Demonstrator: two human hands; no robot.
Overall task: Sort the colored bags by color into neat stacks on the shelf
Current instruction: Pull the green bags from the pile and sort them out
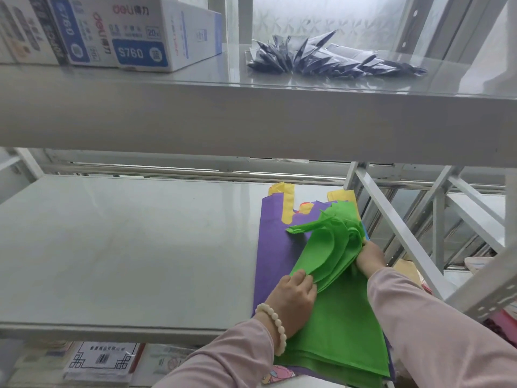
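Note:
A pile of colored bags lies at the right end of the middle shelf (126, 247). Several green bags (341, 326) lie on top, their upper halves folded back and bunched. Under them is a purple bag (272, 242), with yellow bag handles (288, 203) poking out at the back. My left hand (293, 301) pinches the folded edge of the green bags at their left side. My right hand (369, 257) grips the bunched green bags at their right side; its fingers are mostly hidden by the fabric.
The upper shelf (251, 121) holds white stapler boxes (140, 37) at left and a heap of dark folded bags (330, 57) at right. A slanted metal brace (397, 228) stands right of the pile. Packaged goods (100, 359) lie on the level below.

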